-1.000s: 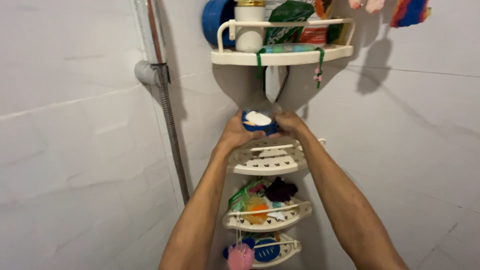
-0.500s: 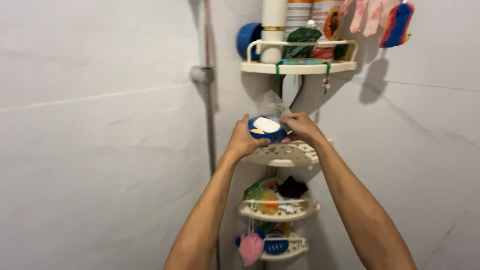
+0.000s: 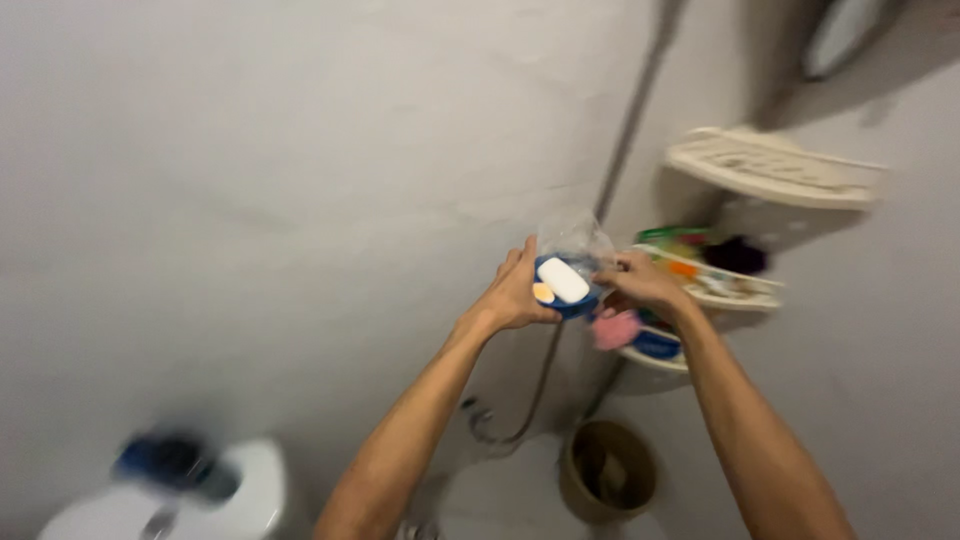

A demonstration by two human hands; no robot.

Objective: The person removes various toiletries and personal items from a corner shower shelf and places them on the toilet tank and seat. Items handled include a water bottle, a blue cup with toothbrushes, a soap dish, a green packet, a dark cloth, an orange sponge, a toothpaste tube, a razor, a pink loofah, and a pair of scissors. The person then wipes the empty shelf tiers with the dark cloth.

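Blue soap dish being held in mid-air, left of corner rack, clear of its shelves. Dish carrying white soap bar and small orange piece. Clear plastic bag standing up behind dish, touching it. Left hand curling around dish's left side, fingers closed on rim. Right hand gripping dish's right edge, fingers bent and closed. Empty cream shelf sitting above right; filled shelf just beside right hand. Pink sponge hanging below. Brown bucket standing on floor.
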